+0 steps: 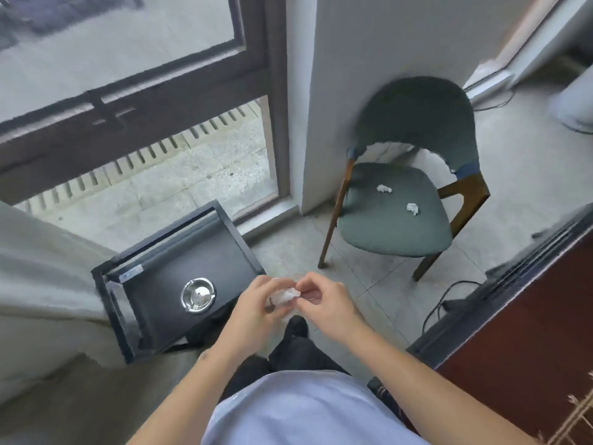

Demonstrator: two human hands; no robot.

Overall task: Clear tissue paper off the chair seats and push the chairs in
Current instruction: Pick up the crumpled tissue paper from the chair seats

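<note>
A green upholstered chair (394,232) with wooden legs stands against the white wall at the right. Two crumpled white tissue wads lie on its seat: one tissue (384,188) near the back, another tissue (413,208) further right. In front of my body, my left hand (256,305) cups a bunch of crumpled tissue (284,297). My right hand (324,300) pinches the same bunch from the right side with its fingertips. Both hands hover above the floor, well short of the chair.
A small black side table (167,252) with a metal ashtray (198,295) stands at my left, beside a grey upholstered seat (41,284). A dark wooden cabinet (519,332) fills the right, with cables (442,303) on the floor. A glass door (144,139) is ahead.
</note>
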